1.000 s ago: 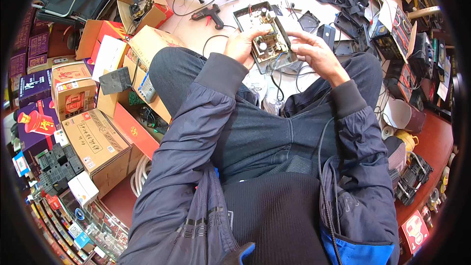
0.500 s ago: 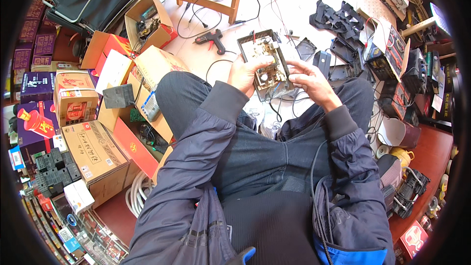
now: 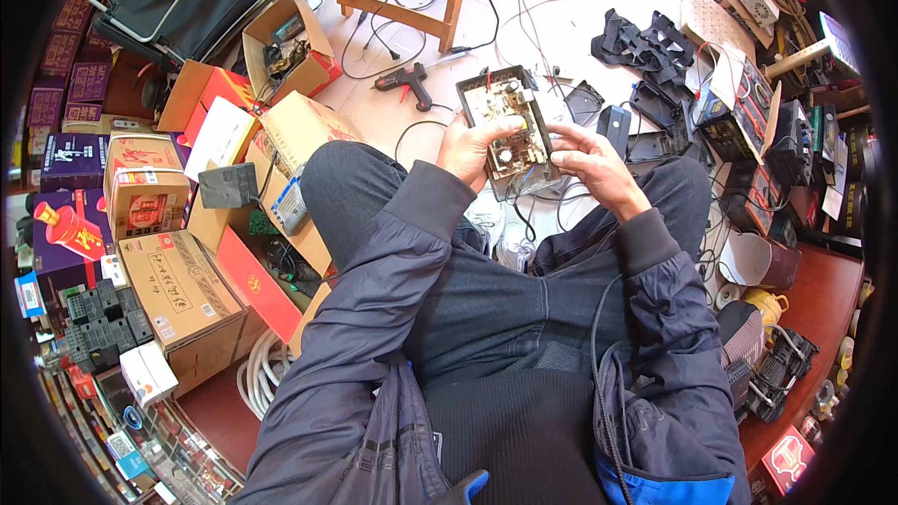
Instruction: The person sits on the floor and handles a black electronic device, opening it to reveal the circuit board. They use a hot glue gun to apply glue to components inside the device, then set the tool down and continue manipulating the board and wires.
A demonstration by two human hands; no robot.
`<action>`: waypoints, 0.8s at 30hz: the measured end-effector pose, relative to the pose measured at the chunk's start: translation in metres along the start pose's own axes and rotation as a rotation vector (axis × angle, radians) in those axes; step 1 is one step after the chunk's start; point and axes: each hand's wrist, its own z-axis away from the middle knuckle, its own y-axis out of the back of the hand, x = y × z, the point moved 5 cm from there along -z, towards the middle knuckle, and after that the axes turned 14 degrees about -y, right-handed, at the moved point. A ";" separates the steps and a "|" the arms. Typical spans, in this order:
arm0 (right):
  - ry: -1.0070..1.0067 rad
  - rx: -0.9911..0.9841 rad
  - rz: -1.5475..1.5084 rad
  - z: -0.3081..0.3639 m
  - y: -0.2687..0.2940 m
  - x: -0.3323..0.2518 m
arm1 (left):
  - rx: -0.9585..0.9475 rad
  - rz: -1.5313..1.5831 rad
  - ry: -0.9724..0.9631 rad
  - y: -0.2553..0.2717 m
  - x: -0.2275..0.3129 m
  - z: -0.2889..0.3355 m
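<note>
A circuit board in an open black plastic case (image 3: 510,105) is held up between my knees, its component side facing up. My left hand (image 3: 468,151) grips the case's left edge, the thumb lying over the board and the other fingers hidden beneath. At the right edge, my right hand (image 3: 601,168) holds the case with its thumb and bent fingertips. Thin wires come off the board's lower end, and a black cable (image 3: 526,222) hangs below it. Left of the case, a black hot glue gun (image 3: 409,86) with a red trigger lies on the floor.
Left are a brown cardboard box (image 3: 178,304), an open box of parts (image 3: 290,51) and a black power adapter (image 3: 228,186). A wooden stool (image 3: 447,5) stands ahead among cables. Black plastic pieces (image 3: 641,45) and an electronics case (image 3: 739,98) lie right.
The held case sits slightly farther right in the picture, and the surroundings have shifted a little too. Both hands keep nearly the same hold on it.
</note>
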 end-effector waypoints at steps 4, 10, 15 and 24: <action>-0.005 -0.002 -0.007 0.002 -0.001 -0.001 | -0.014 0.013 0.002 -0.002 0.002 0.000; -0.002 0.010 0.005 0.001 -0.001 -0.003 | -0.006 0.021 -0.010 -0.001 0.000 -0.001; 0.001 -0.002 -0.026 0.001 0.000 0.000 | -0.007 0.016 -0.009 0.002 -0.003 -0.003; 0.000 -0.012 0.003 0.001 0.000 -0.001 | -0.007 0.030 -0.001 -0.001 0.000 -0.001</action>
